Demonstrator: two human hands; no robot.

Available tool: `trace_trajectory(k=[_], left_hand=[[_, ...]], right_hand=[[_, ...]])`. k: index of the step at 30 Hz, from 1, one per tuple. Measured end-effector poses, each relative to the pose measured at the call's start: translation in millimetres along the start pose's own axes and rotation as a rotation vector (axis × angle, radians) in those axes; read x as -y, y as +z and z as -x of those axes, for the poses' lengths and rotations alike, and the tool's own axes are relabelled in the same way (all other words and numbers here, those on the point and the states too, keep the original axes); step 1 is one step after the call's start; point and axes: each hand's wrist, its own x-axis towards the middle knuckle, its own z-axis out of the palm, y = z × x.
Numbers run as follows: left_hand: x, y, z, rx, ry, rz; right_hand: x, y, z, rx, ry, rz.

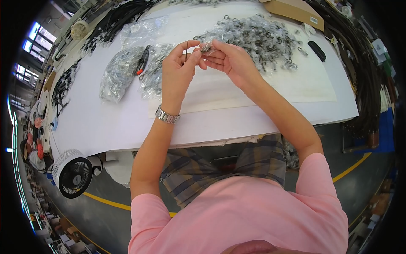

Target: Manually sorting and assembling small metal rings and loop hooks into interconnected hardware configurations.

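Note:
Over the white table (127, 127), my two hands meet at a small metal piece in clear plastic wrap (206, 48). My left hand (179, 67) pinches at its left side, and a thin dark strip (186, 51) shows between thumb and forefinger. From the other side my right hand (234, 61) grips the wrap with thumb and forefinger, its other fingers curled beneath. Just beyond the hands spreads a pile of small metal ring pieces in clear wraps (264, 40). More wrapped pieces (152, 80) lie left of my left hand. The exact shape of the held piece is hidden by fingers.
A full clear plastic bag (120, 76) and a black knife with a red end (144, 60) lie left. At the right are a black oblong object (317, 51) and a cardboard box (294, 12). Dark cords (114, 23) line the far left; a fan (74, 178) stands near left.

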Motion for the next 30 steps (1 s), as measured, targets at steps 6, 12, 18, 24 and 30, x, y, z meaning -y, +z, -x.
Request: trace_trajectory(k=[6, 12, 18, 24, 30], left_hand=[[2.1, -0.1, 0.3, -0.001, 0.041, -0.012], [2.3, 1.8, -0.1, -0.002, 0.038, 0.057], [3.5, 1.9, 0.2, -0.012, 0.017, 0.031], [3.9, -7.2, -4.0, 0.131, -0.080, 0.239], [10.2, -27.3, -12.8, 0.130, -0.177, 0.324]], right_hand=[[7.1, -3.4, -0.9, -0.023, -0.045, 0.015], [0.9, -1.4, -1.2, 0.032, -0.011, 0.014], [-9.8, -0.3, -3.5, 0.142, -0.006, -0.031], [-9.4, 4.6, -0.4, 0.120, -0.088, 0.083], [0.2, 3.0, 1.5, 0.244, -0.109, 0.283]])
